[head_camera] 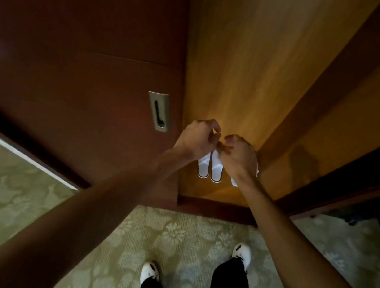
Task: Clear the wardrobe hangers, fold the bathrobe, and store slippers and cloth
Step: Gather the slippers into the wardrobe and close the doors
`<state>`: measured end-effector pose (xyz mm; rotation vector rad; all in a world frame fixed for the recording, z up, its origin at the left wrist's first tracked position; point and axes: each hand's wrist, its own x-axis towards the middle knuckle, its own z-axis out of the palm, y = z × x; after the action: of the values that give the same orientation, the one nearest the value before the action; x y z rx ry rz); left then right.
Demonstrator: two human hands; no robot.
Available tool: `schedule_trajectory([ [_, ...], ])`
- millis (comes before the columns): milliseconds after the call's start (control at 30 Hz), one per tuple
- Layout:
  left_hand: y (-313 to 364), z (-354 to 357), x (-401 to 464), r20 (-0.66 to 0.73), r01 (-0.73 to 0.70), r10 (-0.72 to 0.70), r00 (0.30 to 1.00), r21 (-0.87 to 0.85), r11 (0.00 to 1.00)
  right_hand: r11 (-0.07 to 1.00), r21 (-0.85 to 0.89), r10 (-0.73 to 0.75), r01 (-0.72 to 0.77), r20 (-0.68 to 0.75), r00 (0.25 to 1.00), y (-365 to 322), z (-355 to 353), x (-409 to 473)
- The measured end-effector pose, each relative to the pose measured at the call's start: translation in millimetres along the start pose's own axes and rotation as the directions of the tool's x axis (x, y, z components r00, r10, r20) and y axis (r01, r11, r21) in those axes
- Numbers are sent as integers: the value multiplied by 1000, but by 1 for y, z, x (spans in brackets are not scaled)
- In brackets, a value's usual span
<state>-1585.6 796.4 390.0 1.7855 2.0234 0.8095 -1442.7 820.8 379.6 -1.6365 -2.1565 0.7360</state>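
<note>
The right hand (239,156) hides most of a third slipper (234,182) at centre frame; what the curled fingers pinch cannot be told.

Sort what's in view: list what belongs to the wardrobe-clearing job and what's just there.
Job:
white slippers on the wardrobe floor
left hand and right hand, fingers curled, above them

Just there:
sliding door with recessed handle
patterned carpet
</note>
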Motion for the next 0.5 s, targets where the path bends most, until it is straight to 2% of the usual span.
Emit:
schedule_trajectory([
  [133, -3, -65, -22, -41, -25, 30, 999, 118, 993, 997, -28, -65, 65, 5, 998, -61, 2, -22],
  [233, -10, -106, -37, -49, 20, -7, 999, 270, 963, 994, -72, -77, 80, 31, 997, -99, 8, -31],
  [367, -22, -144, -41, -40, 73, -61, 997, 576, 814, 972, -232, -44, 49, 26, 999, -137, 18, -25],
  [433, -25, -154, -38, -53, 90, -73, 996, 654, 751, 970, -243, -16, 9, -25, 1000, -149, 19, -20],
  [500, -25, -158, -33, -78, 103, -68, 995, 675, 731, 968, -252, 1, -14, -49, 999, -156, 17, -15],
])
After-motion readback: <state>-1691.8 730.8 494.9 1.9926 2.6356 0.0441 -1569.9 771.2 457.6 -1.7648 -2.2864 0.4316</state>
